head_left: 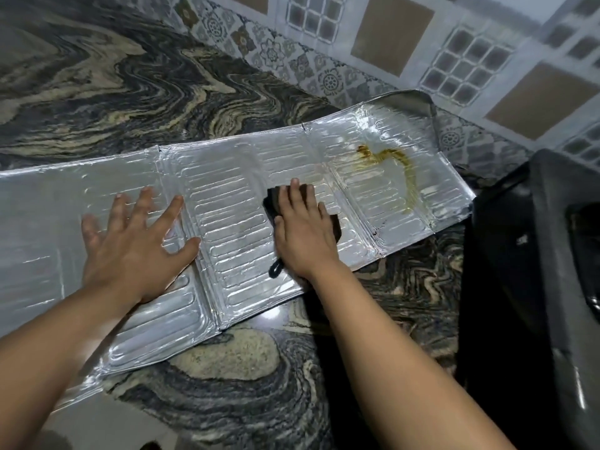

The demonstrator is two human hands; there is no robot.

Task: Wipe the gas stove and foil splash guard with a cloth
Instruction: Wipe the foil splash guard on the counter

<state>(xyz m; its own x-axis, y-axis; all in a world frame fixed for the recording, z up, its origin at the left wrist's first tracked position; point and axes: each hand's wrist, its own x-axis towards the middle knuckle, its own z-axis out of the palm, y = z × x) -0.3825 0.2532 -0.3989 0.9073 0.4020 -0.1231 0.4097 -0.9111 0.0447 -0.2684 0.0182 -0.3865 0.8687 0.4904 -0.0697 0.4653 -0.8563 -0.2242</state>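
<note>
The silver foil splash guard (233, 203) lies flat across the marbled countertop, unfolded into several ribbed panels. A yellow-brown grease streak (406, 170) stains its right panel. My left hand (136, 235) rests flat on the foil with fingers spread, holding nothing. My right hand (303, 232) presses a dark cloth (336, 225) flat onto the middle panel, left of the stain; most of the cloth is hidden under the hand, and a small loop sticks out by the wrist. The black gas stove (532, 254) stands at the right edge, partly cut off.
The dark swirled stone countertop (113, 86) stretches behind and in front of the foil. A patterned tile wall (389, 37) rises at the back. The foil's far right corner curls up near the wall.
</note>
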